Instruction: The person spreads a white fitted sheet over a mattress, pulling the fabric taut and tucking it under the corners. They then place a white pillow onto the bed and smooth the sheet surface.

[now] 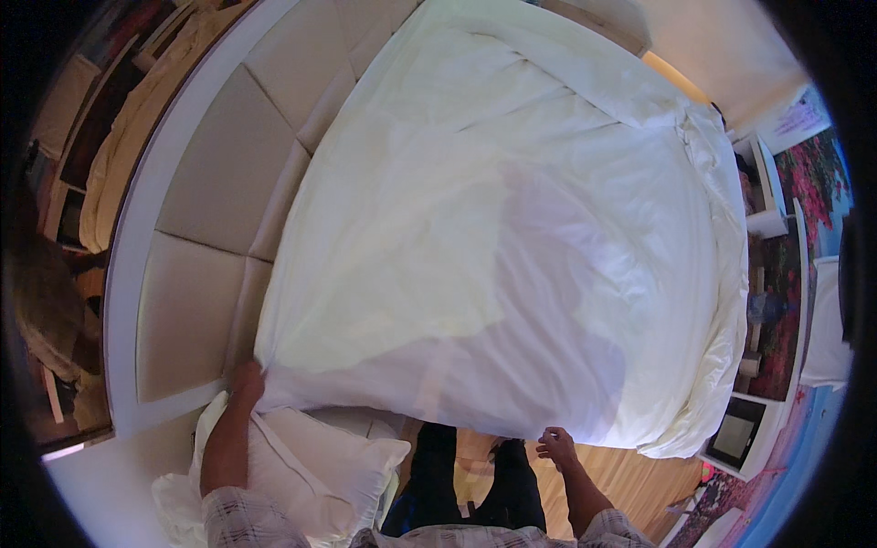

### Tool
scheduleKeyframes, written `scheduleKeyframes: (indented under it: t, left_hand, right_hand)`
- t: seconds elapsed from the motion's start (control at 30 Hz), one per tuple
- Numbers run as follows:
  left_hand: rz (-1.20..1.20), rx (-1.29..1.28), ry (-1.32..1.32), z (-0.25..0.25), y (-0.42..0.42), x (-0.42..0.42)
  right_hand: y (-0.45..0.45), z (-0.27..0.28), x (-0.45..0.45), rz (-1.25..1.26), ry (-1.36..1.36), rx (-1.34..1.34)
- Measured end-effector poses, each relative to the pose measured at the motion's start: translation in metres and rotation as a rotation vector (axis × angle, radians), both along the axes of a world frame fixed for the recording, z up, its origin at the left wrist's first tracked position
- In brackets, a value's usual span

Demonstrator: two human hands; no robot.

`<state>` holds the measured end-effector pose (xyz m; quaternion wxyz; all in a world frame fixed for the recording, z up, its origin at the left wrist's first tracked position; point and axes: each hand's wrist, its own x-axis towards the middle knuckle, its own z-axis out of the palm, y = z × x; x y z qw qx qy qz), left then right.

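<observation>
A large white duvet [425, 226] lies spread over a bed, with creases across its far part and a bunched fold down its right side. At its near left corner, beside the headboard, my left hand [247, 383] is closed on the duvet's edge. My right hand [557, 446] is at the near edge, right of the middle, with its fingers bent; whether it grips the cloth cannot be told. White pillows [342, 452] lie below the near left corner, beside my left forearm. A shadow falls over the near part of the duvet.
A padded beige headboard [226, 178] runs along the left, with a mirror [62, 226] beyond it. My legs [507, 486] stand on a wooden floor [616, 479] close to the bed. White furniture with open compartments [754, 438] stands along the right, by a wall with floral pictures.
</observation>
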<state>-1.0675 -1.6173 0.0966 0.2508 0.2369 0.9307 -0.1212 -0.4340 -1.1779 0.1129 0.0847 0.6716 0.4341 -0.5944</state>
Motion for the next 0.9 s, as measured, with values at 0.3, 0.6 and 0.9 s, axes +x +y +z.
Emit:
scheduleKeyframes:
  t: [0.3, 0.6, 0.9]
  left_hand:
    - [-0.046, -0.245, 0.066, 0.005, -0.032, 0.025]
    - [0.666, 0.516, -0.421, 0.067, 0.052, 0.02]
    - [0.13, 0.095, -0.117, 0.005, 0.017, 0.028]
  right_hand:
    - [-0.034, 0.001, 0.02, 0.251, -0.06, 0.178]
    - [-0.022, 0.022, -0.135, 0.776, 0.194, 0.703]
    - [-0.079, -0.05, -0.173, 1.191, 0.279, 0.522]
